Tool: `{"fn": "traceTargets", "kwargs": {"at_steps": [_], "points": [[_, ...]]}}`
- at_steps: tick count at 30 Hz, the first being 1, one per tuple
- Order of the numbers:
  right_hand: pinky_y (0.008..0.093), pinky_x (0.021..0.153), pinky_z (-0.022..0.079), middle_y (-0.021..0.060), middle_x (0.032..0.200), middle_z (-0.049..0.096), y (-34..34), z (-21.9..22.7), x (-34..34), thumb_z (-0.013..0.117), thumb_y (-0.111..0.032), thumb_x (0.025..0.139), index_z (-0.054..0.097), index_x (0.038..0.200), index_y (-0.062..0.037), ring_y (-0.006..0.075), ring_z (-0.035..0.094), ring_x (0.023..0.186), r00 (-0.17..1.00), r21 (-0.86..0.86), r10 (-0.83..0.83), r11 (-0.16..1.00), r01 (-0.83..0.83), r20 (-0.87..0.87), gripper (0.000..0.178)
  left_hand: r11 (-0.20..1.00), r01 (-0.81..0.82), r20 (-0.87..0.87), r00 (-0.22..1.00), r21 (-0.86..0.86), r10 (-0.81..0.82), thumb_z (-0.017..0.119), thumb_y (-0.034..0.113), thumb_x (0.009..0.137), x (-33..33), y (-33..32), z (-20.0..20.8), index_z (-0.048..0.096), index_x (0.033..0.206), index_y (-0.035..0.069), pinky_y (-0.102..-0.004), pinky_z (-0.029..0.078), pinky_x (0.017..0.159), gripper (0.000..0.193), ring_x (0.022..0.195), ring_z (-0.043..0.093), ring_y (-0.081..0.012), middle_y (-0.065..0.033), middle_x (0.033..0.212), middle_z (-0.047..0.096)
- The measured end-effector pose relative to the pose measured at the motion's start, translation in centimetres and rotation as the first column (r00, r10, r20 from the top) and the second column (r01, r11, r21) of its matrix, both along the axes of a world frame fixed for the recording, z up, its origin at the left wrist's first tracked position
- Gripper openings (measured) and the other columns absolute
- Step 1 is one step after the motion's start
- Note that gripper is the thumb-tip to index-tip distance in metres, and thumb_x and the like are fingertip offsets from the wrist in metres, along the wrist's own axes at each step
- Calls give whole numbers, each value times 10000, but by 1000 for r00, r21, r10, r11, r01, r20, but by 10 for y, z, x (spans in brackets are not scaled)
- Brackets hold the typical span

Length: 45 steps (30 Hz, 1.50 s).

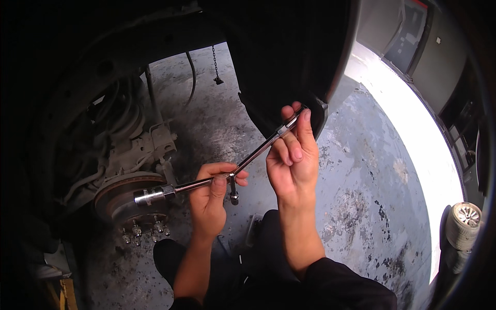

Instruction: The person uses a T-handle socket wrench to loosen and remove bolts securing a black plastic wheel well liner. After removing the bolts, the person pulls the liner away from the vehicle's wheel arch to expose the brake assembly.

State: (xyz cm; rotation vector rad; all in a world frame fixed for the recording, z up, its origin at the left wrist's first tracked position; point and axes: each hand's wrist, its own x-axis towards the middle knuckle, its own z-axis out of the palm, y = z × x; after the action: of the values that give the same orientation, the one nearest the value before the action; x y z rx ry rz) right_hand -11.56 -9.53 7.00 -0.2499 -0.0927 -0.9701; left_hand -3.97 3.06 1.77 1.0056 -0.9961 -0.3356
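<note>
I hold a chrome three-armed socket wrench across the middle of the view, in front of the wheel hub. My left hand pinches it near the junction where its arms meet. The fingers of my right hand close round the end of the upper right arm. A large chrome socket sits on the lower left arm, overlapping the rusty brake disc in the view; I cannot tell whether they touch. The short third arm points down toward me. Several wheel studs with nuts stick out below the socket.
A dark wheel arch curves overhead, with suspension parts behind the disc. A chain hangs above the worn grey floor. Stacked wheels stand at the far right; a yellow support is lower left.
</note>
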Motion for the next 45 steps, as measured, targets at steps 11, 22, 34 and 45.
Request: {"fn": "traceTargets", "kwargs": {"at_steps": [11,22,34,45], "points": [[214,365,304,174,930,622,0,-6,0,443,-305,947,532,1028,-16,113,422,402,976,-214,-128,973,89,-177,313,990,-127,-595,792,62,139,378,304,982,-5,23,18,501,883,41,-209,241,350,307,352,308,-77,-48,548,450],[194,381,364,123,755,622,0,-28,21,512,-281,897,584,846,-28,98,479,427,845,-513,-518,766,389,-133,268,900,-433,-452,793,53,408,403,278,970,10,61,-12,551,854,7,-222,241,369,330,359,300,-79,-60,553,448],[208,476,333,122,848,554,-8,-30,6,455,-232,893,556,852,-11,80,423,497,970,-553,-238,815,173,-47,247,863,-465,-421,755,198,503,405,312,963,9,56,-32,505,839,21,-213,243,369,332,356,315,-97,-82,544,466],[239,425,386,191,756,556,52,-49,15,398,-221,918,501,811,35,147,463,425,992,-409,-22,912,-30,-121,296,853,-499,80,867,154,493,425,171,963,27,27,11,466,1085,21,-183,297,520,198,588,361,-26,-42,807,511]]}}
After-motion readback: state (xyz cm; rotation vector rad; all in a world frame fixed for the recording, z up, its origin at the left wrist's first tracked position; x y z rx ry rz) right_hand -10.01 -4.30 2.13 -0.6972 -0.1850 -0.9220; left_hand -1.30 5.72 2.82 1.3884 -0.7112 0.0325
